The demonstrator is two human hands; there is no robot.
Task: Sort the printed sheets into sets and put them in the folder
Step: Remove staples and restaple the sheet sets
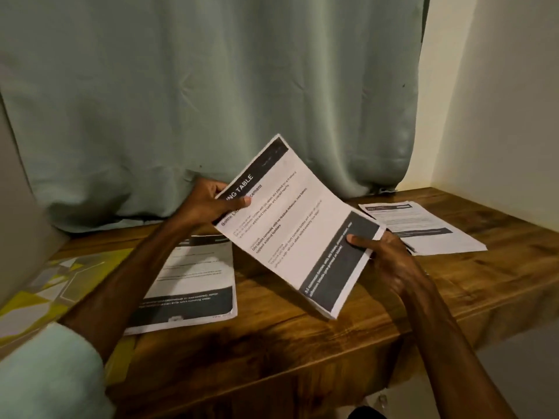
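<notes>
Between hands (208, 204) (381, 255), sheets (296, 225), apparently stacked

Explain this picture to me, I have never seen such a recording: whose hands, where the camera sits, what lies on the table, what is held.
There is no machine here: a person works with bare hands, and the single picture comes from a camera worn on their head, looking forward and down. The left hand and the right hand each pinch an edge of a bundle of printed sheets, held tilted above a wooden table. On the table lie two more piles: a near pile on the left and a far pile on the right. At the left edge is a yellow patterned item; whether it is the folder I cannot tell. A green curtain hangs behind.
</notes>
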